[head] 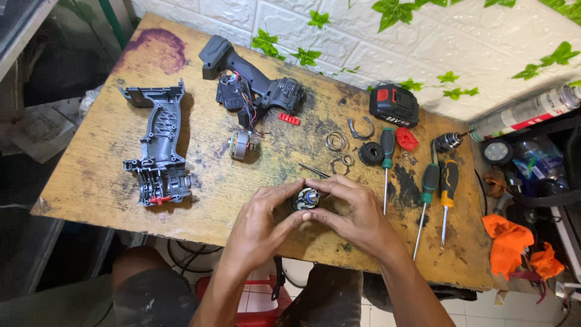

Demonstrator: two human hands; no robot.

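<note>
Both hands pinch a small round gear assembly (306, 198) low over the worn wooden table (91, 175): left hand (261, 223) and right hand (356, 213) closed on its sides, fingertips meeting. Screwdrivers (431, 188) just right; motor (241, 145), open drill body (251, 88), grey housing half (158, 148) beyond; battery pack (394, 105) far right.

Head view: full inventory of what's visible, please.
Wooden board: 1, yellowed, worn, centre
Housing half: 1, grey, board left
Drill body with wiring: 1, black, top centre
Motor: 1, metal, below body
Battery pack: 1, black-red, top right
Metal rings: several, silver, centre
Screwdrivers: 3, two green-handled, one orange-black, right
Chuck: 1, dark, right
Spray can: 1, white, far right
Orange cloth: 1, lower right
Round gear part: 1, metal, between hands
Left hand: holding part
Right hand: holding part
</note>
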